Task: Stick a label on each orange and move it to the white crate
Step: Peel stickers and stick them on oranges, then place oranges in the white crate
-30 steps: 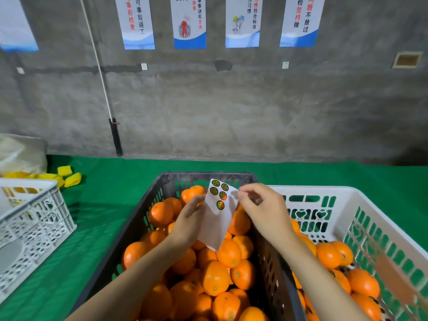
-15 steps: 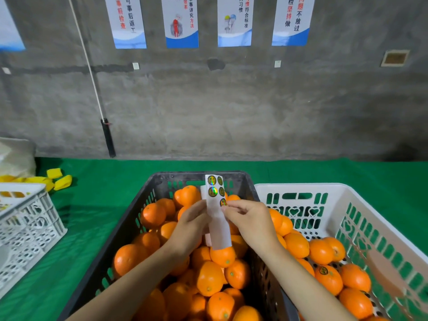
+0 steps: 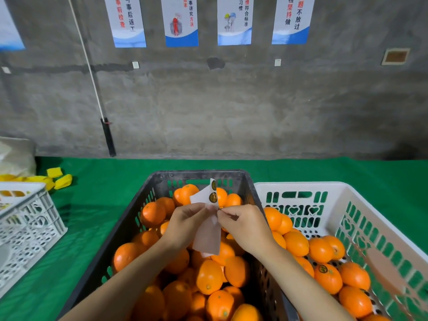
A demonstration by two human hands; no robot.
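Above the black crate (image 3: pixel 139 212), which is full of unlabelled oranges (image 3: pixel 208 276), my left hand (image 3: pixel 185 225) grips a white label sheet (image 3: pixel 207 235). The sheet stands upright and folded, with two round stickers showing near its top. My right hand (image 3: pixel 243 225) pinches at the sheet's right edge, fingertips meeting those of the left hand. To the right, the white crate (image 3: pixel 301 187) holds several oranges, one of which (image 3: pixel 326 276) shows a dark round label.
A second white crate (image 3: pixel 27 225) stands at the left on the green cloth (image 3: pixel 97 188). Yellow pieces (image 3: pixel 58 178) and a pale bag (image 3: pixel 16 156) lie at the back left. A grey concrete wall with posters rises behind the table.
Both hands have come down and closer together over the black crate. The label sheet has folded and turned edge-on, so fewer stickers show. The right hand's fingers now pinch at the sheet's edge.
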